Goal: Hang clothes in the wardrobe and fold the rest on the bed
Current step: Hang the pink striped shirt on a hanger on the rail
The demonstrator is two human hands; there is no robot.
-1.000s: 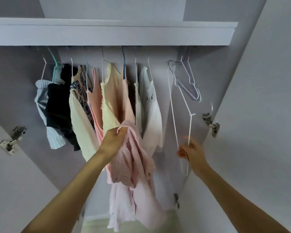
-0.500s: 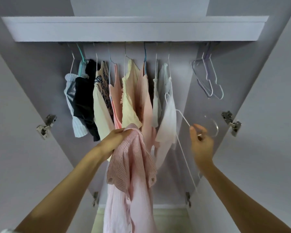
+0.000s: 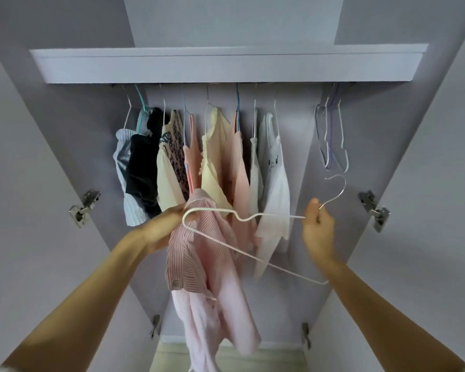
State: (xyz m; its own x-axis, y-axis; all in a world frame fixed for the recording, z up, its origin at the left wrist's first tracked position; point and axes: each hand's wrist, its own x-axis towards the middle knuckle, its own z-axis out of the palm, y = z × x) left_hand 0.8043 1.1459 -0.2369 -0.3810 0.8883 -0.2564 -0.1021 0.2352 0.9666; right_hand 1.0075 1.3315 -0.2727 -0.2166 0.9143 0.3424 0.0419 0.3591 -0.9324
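My left hand [image 3: 163, 226] grips the top of a pink striped shirt [image 3: 199, 253], which hangs down in front of the open wardrobe. A white wire hanger [image 3: 253, 247] lies tilted across the shirt, its left shoulder against the collar. My right hand [image 3: 318, 226] pinches the hanger at the base of its hook, to the right of the shirt. Several garments [image 3: 218, 162] hang on the rail behind both hands.
Three bare hangers [image 3: 332, 138] hang at the right end of the rail. A shelf [image 3: 226, 65] runs above the rail. Open doors with metal hinges [image 3: 84, 208] [image 3: 375, 210] flank the wardrobe on both sides.
My right hand has taken the white hanger off the rail and swung it left, so it now lies across the pink shirt. The camera has tipped back, showing more of the wardrobe.
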